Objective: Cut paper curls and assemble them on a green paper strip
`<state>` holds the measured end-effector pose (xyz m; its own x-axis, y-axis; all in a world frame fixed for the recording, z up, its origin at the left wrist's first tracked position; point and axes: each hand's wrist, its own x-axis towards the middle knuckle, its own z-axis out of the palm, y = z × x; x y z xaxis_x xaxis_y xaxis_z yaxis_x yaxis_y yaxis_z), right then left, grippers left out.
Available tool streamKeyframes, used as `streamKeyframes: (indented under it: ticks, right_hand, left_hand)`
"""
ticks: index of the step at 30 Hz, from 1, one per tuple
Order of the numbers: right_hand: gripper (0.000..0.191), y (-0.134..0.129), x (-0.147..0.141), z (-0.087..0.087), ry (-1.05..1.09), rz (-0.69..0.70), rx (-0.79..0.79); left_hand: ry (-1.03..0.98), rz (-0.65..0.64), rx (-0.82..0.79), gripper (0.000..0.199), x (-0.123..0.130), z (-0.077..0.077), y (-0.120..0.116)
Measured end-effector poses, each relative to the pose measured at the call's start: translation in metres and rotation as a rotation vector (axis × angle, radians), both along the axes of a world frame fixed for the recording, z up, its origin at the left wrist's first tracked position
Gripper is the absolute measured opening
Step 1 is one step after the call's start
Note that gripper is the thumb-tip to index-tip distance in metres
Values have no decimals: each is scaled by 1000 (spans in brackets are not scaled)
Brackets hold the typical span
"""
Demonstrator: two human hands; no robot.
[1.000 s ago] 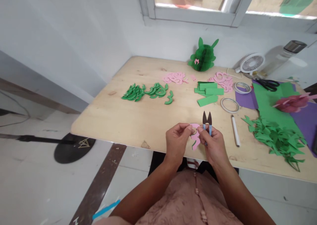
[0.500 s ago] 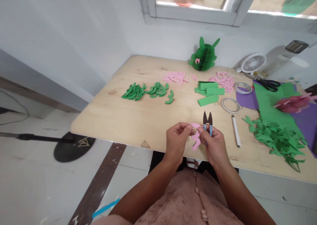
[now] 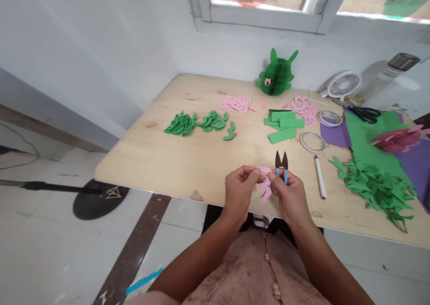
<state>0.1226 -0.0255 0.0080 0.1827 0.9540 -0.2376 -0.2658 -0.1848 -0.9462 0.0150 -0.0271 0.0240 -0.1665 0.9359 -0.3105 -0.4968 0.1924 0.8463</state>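
A curly pink paper piece (image 3: 265,195) is pinched at its upper left by my left hand (image 3: 239,188). On its other side, the thumb of my right hand (image 3: 291,193) presses against the same piece. Small blue-handled scissors (image 3: 282,165) rest in my right hand, their dark blades parted and pointing away from me. Both hands are over the front edge of the wooden table (image 3: 161,161). Further back lie green paper strips (image 3: 282,136) and a pile of pink cutouts (image 3: 238,104).
Green curved cutouts (image 3: 181,124) lie at left. Tape rolls (image 3: 312,142), a white marker (image 3: 320,178), green scraps (image 3: 376,188) and black scissors (image 3: 364,114) are at right. Behind stand a green paper figure (image 3: 278,76), a fan (image 3: 344,85) and a bottle (image 3: 383,79).
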Motion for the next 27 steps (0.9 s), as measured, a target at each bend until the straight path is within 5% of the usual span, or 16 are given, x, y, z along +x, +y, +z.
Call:
streamKeyframes:
  ticks: [27]
  right_hand:
    - [27,-3,0,0,-133,31,55]
  left_hand:
    - [21,2,-6,10,-1,0,-2]
